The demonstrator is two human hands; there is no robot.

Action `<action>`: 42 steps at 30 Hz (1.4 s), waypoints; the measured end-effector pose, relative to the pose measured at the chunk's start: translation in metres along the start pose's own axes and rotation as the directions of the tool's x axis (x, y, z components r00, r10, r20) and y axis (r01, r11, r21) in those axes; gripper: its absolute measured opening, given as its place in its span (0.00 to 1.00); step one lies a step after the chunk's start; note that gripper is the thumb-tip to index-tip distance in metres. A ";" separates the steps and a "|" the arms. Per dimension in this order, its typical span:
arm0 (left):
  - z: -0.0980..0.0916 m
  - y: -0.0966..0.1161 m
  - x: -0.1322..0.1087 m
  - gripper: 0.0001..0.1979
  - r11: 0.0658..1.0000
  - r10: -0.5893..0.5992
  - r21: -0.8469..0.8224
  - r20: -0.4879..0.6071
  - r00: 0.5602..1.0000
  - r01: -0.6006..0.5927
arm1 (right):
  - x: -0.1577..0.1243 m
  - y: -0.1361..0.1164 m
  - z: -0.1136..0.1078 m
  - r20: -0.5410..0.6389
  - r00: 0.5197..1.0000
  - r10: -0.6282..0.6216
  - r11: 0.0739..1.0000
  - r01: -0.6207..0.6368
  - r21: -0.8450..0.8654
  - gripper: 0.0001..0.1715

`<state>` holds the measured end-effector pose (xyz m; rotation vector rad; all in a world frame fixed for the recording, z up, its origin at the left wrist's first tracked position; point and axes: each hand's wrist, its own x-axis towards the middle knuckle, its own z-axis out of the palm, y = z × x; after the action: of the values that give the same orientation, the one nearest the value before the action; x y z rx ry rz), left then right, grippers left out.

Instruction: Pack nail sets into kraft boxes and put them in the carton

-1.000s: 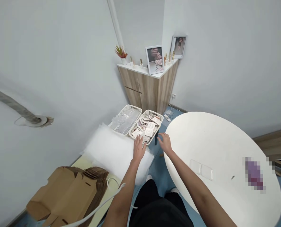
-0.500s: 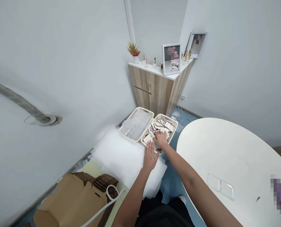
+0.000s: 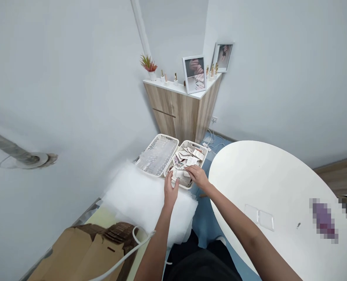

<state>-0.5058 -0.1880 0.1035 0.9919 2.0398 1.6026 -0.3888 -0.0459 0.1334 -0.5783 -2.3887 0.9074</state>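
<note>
My left hand (image 3: 171,191) is at the near edge of a white basket (image 3: 205,150) filled with small printed cards or packets (image 3: 188,156). Its thumb and fingers are spread apart, with nothing visible gripped between them. Over the near half of the same basket reaches my right hand (image 3: 198,176). Its fingers point left, slightly bent, at the cards; the thumb is apart below them. The fingertips seem to touch the cards, though the contact is too small to make out. A second white basket (image 3: 176,139) stands to the left, holding clear plastic sleeves or boxes (image 3: 157,156).
A stack of white translucent sheets (image 3: 132,195) lies left of my forearm, beside folded cardboard boxes (image 3: 80,249) and a white cable (image 3: 123,259). The round white table (image 3: 249,164) bears a clear plastic case (image 3: 259,216). Behind the baskets stands a wooden cabinet (image 3: 185,113).
My left hand has lifted from flat and turned, its thumb and fingers now spread. My right hand has drawn back slightly toward the basket's near end. The camera view has shifted right.
</note>
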 end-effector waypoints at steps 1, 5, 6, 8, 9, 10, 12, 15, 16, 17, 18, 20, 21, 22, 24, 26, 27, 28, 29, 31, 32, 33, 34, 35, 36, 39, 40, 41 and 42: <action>0.000 0.004 0.005 0.25 0.997 -0.046 -0.062 0.073 0.996 0.051 | -0.010 -0.001 -0.010 -0.030 0.999 0.037 0.996 -0.034 0.088 0.18; 0.021 0.027 0.013 0.21 0.955 -0.108 -0.204 0.437 0.893 0.216 | -0.056 0.005 -0.052 0.003 0.953 0.301 0.850 -0.270 0.452 0.17; 0.031 0.035 0.010 0.19 0.954 -0.086 -0.210 0.494 0.865 0.214 | -0.068 0.008 -0.063 0.016 0.936 0.351 0.798 -0.308 0.518 0.17; 0.058 0.051 -0.002 0.15 0.964 -0.002 -0.221 0.543 0.840 0.146 | -0.093 0.016 -0.085 0.011 0.904 0.428 0.713 -0.346 0.610 0.17; 0.073 0.059 -0.012 0.13 0.969 0.054 -0.230 0.547 0.835 0.088 | -0.106 0.020 -0.095 0.001 0.888 0.460 0.681 -0.354 0.641 0.16; 0.088 0.066 -0.023 0.11 0.972 0.110 -0.234 0.546 0.831 0.025 | -0.120 0.024 -0.103 -0.007 0.872 0.490 0.651 -0.360 0.668 0.15; 0.119 0.078 -0.048 0.07 0.970 0.209 -0.220 0.547 0.811 -0.102 | -0.149 0.034 -0.119 -0.015 0.842 0.539 0.598 -0.371 0.710 0.14; 0.162 0.086 -0.087 0.07 0.950 0.306 -0.126 0.570 0.763 -0.287 | -0.196 0.053 -0.137 -0.057 0.774 0.631 0.566 -0.409 0.716 0.15; 0.175 0.086 -0.099 0.08 0.932 0.334 -0.087 0.587 0.737 -0.353 | -0.213 0.060 -0.143 -0.086 0.735 0.673 0.564 -0.434 0.702 0.15; 0.187 0.084 -0.110 0.09 0.906 0.361 -0.051 0.611 0.705 -0.420 | -0.230 0.068 -0.150 -0.121 0.688 0.716 0.563 -0.465 0.684 0.16; 0.199 0.082 -0.121 0.10 0.874 0.384 -0.018 0.639 0.667 -0.486 | -0.247 0.076 -0.156 -0.158 0.635 0.756 0.557 -0.497 0.665 0.16; 0.220 0.075 -0.140 0.11 0.796 0.414 0.029 0.702 0.579 -0.604 | -0.283 0.090 -0.169 -0.219 0.536 0.816 0.534 -0.551 0.641 0.16; 0.230 0.071 -0.148 0.11 0.756 0.421 0.046 0.729 0.539 -0.653 | -0.301 0.097 -0.175 -0.238 0.495 0.836 0.520 -0.571 0.635 0.15; 0.240 0.067 -0.155 0.11 0.717 0.427 0.057 0.752 0.503 -0.695 | -0.318 0.102 -0.181 -0.253 0.461 0.851 0.505 -0.586 0.633 0.15; 0.257 0.058 -0.165 0.11 0.644 0.439 0.064 0.786 0.436 -0.762 | -0.350 0.110 -0.190 -0.273 0.412 0.869 0.484 -0.598 0.638 0.14; 0.273 0.050 -0.173 0.11 0.585 0.447 0.061 0.808 0.384 -0.809 | -0.377 0.115 -0.196 -0.284 0.377 0.881 0.467 -0.603 0.647 0.14; 0.279 0.047 -0.176 0.11 0.563 0.447 0.059 0.817 0.364 -0.824 | -0.389 0.116 -0.198 -0.284 0.362 0.888 0.456 -0.608 0.650 0.13; 0.285 0.043 -0.178 0.11 0.546 0.443 0.062 0.825 0.350 -0.836 | -0.399 0.118 -0.199 -0.279 0.347 0.895 0.442 -0.616 0.652 0.13; 0.289 0.040 -0.180 0.12 0.533 0.437 0.068 0.831 0.344 -0.843 | -0.409 0.119 -0.199 -0.273 0.332 0.903 0.427 -0.624 0.654 0.13; 0.296 0.034 -0.184 0.11 0.516 0.423 0.087 0.839 0.342 -0.852 | -0.424 0.122 -0.200 -0.260 0.311 0.914 0.404 -0.637 0.657 0.13; 0.298 0.031 -0.186 0.10 0.511 0.416 0.094 0.842 0.342 -0.855 | -0.431 0.123 -0.200 -0.255 0.306 0.917 0.397 -0.639 0.659 0.13; 0.299 0.027 -0.188 0.09 0.509 0.410 0.099 0.846 0.342 -0.855 | -0.436 0.124 -0.199 -0.251 0.304 0.919 0.392 -0.642 0.659 0.13; 0.299 0.023 -0.189 0.09 0.509 0.402 0.101 0.850 0.340 -0.855 | -0.440 0.125 -0.199 -0.248 0.302 0.920 0.389 -0.647 0.656 0.13; 0.299 0.020 -0.189 0.09 0.512 0.393 0.101 0.856 0.337 -0.853 | -0.444 0.126 -0.199 -0.245 0.301 0.921 0.387 -0.654 0.650 0.12; 0.300 0.016 -0.189 0.10 0.517 0.382 0.104 0.861 0.337 -0.850 | -0.447 0.127 -0.199 -0.242 0.301 0.922 0.385 -0.664 0.641 0.12; 0.302 0.005 -0.184 0.17 0.548 0.333 0.138 0.868 0.367 -0.825 | -0.450 0.128 -0.199 -0.227 0.306 0.924 0.381 -0.708 0.595 0.13; 0.304 0.003 -0.181 0.20 0.568 0.310 0.154 0.870 0.383 -0.808 | -0.450 0.128 -0.198 -0.221 0.311 0.924 0.381 -0.725 0.574 0.13; 0.306 0.001 -0.177 0.24 0.591 0.284 0.167 0.873 0.397 -0.789 | -0.449 0.128 -0.198 -0.217 0.317 0.923 0.383 -0.741 0.551 0.13; 0.308 0.001 -0.173 0.27 0.614 0.261 0.171 0.877 0.403 -0.770 | -0.448 0.128 -0.197 -0.215 0.323 0.922 0.388 -0.754 0.530 0.13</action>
<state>-0.1830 -0.0978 -0.0090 2.3129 1.5302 0.4007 0.1023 -0.1096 0.0309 -1.8001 -1.2528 1.3350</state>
